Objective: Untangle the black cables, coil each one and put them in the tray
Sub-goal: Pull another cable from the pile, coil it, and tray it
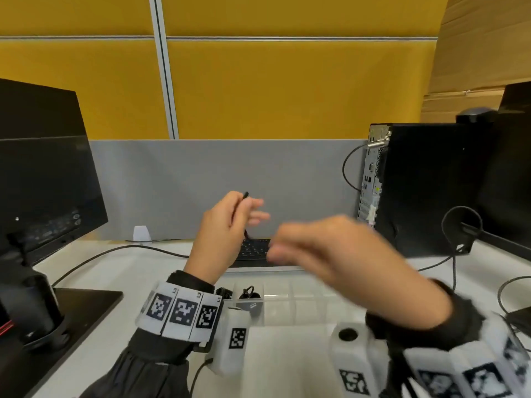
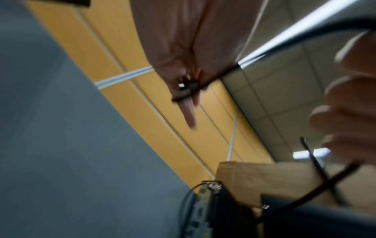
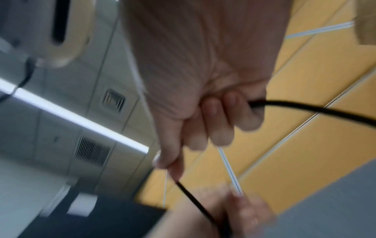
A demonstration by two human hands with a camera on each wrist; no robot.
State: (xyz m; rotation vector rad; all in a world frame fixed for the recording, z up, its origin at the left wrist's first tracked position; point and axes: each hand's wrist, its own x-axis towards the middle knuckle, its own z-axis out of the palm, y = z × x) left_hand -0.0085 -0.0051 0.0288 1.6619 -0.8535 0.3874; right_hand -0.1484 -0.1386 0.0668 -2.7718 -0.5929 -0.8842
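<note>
My left hand [image 1: 244, 208] is raised above the desk and pinches the plug end of a black cable [image 1: 245, 194]; the left wrist view shows the plug [image 2: 187, 87] between thumb and fingers. My right hand [image 1: 287, 245], blurred, is close to its right at about the same height. Its fingers [image 3: 215, 122] are curled round the same black cable [image 3: 295, 105], which runs out past the thumb toward the left hand [image 3: 244, 209]. Below the hands lies a clear compartment tray [image 1: 298, 300] with black coiled cables [image 1: 250, 293] in its left cells.
A keyboard [image 1: 254, 249] lies behind the tray. A monitor [image 1: 43, 168] on a black base stands at the left, a black PC tower [image 1: 425, 188] at the right with wires trailing over the desk. A grey partition [image 1: 201, 173] closes the back.
</note>
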